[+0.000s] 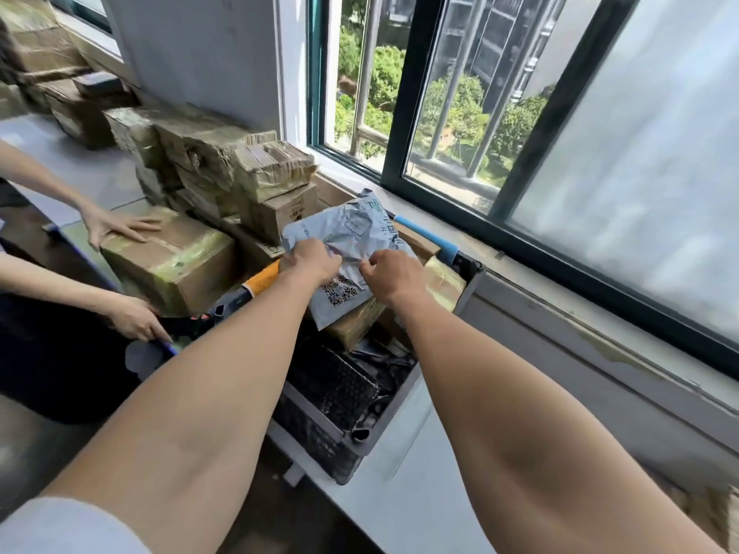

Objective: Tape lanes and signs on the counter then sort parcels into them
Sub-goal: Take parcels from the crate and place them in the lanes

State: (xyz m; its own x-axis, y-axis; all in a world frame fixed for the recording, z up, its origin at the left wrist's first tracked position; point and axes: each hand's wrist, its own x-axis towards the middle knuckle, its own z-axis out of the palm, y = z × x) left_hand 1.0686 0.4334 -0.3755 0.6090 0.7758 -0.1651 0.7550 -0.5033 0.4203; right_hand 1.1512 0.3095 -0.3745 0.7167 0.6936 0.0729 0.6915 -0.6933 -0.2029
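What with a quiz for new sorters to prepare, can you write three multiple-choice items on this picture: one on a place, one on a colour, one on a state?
1. Where is the grey mailer? A on the floor; B over the dark crate; C on the window ledge.
2. What colour is the foam sleeve at the crate's far edge? A red; B green; C blue.
3. How do the wearer's hands meet the mailer? A both pinch it; B only one touches it; C neither touches it.
Answers: 1 B, it lies above the parcels in the crate; 2 C, the sleeve is plainly blue; 3 A, the left hand and the right hand each pinch its plastic.
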